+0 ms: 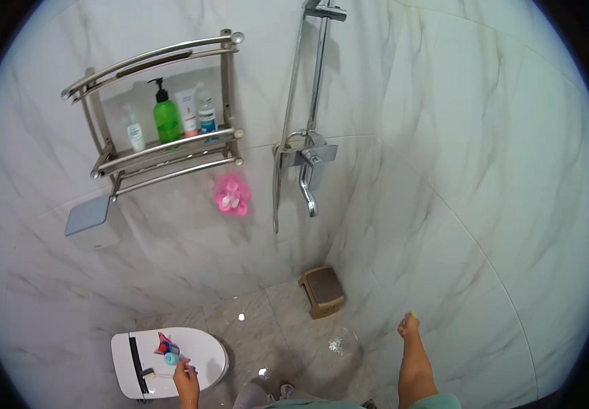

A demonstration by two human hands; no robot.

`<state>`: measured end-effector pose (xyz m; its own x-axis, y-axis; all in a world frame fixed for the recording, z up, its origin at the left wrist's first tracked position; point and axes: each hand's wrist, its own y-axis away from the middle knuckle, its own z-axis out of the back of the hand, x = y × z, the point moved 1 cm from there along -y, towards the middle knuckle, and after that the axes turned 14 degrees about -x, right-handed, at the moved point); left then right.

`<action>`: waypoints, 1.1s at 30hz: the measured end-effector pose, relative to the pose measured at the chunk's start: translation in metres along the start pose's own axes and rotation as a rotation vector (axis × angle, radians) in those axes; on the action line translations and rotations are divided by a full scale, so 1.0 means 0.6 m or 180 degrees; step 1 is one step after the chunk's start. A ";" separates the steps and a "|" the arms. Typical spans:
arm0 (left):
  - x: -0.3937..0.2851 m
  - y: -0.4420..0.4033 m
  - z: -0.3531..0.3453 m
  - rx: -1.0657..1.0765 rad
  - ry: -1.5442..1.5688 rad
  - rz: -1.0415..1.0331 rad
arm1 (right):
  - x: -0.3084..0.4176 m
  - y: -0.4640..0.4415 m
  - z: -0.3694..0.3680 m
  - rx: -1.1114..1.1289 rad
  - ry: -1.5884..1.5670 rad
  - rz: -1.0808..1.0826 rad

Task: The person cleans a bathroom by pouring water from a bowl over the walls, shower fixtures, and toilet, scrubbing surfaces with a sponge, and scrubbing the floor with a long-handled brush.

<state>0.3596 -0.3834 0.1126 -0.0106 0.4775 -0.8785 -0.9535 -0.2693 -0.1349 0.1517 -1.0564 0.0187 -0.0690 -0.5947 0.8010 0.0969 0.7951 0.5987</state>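
Observation:
Over the white toilet lid (206, 351) at lower left, my left hand (185, 379) has its fingers drawn together. What they pinch, if anything, is too small to make out. A small brush (148, 373) with a thin pale handle lies beside these fingers, its handle pointing toward them. Close by are a light-blue round item (171, 358) and a red-and-blue packet (163, 343). My right hand (408, 326) is raised at lower right near the marble-patterned wall, closed in a fist. A small yellow-green bit shows at its top; its kind is unclear.
A metal wall rack (172, 153) holds several bottles, including a green pump bottle (166, 119). Below hang a pink bath puff (232, 194) and a grey-topped box (90, 221). A chrome shower mixer (313, 157) is mounted centrally. A brown stool (323, 290) stands on the wet-looking tiled floor (260, 327).

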 end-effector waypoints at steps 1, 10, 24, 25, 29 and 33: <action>0.001 0.003 -0.003 0.0028 -0.0045 -0.0004 | 0.005 -0.028 -0.054 0.0064 0.0087 0.0251; 0.074 -0.130 -0.083 0.0025 0.0191 -0.0304 | 0.123 0.206 -0.555 0.1407 0.0592 0.1729; -0.441 -0.211 -0.528 0.2549 0.1486 -0.0747 | 0.085 0.316 -0.739 0.1934 0.0316 0.6240; -0.438 -0.216 -0.540 0.2457 0.1413 -0.0758 | 0.076 0.287 -0.724 0.2103 0.0523 0.6113; -0.518 -0.235 -0.569 0.1863 0.0784 -0.1230 | 0.233 0.332 -0.729 0.1311 -0.0698 0.5307; -0.649 -0.246 -0.634 0.1226 0.1048 -0.1913 | 0.351 0.382 -0.811 0.1740 -0.0710 0.5387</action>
<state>0.6187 -0.8477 0.3001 0.5726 0.1608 -0.8039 -0.8053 0.2942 -0.5147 0.6425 -1.0576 0.3234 -0.3772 0.8150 0.4398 -0.1058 0.4338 -0.8947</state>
